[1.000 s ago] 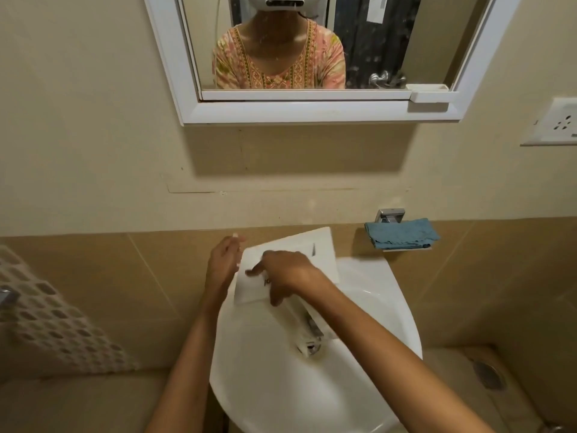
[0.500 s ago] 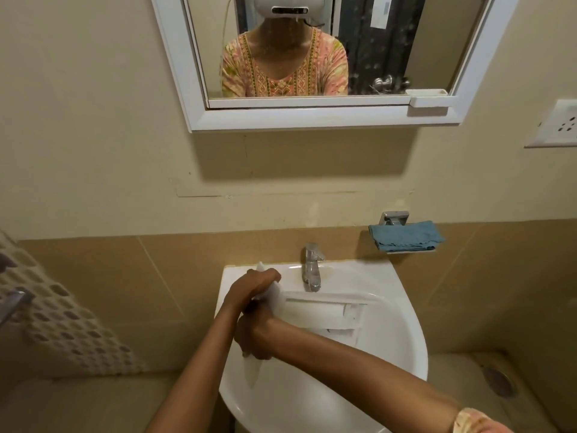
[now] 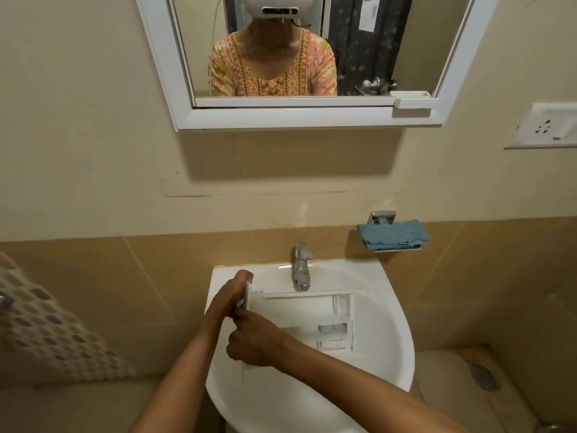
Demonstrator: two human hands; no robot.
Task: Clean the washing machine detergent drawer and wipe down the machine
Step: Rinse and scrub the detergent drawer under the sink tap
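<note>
left hand, right hand: grip detergent drawer (front-panel end) | drawer lies in sink | below tap

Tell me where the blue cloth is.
In the head view, the blue cloth lies on a wall holder right of the tap, above the sink's far right corner.

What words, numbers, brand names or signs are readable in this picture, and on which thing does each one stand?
No text here can be read.
White label on the dark door reflected in the mirror: it carries print, but it is too small and blurred to read.
Detergent drawer in the washbasin: no writing shows on the visible side.
</note>
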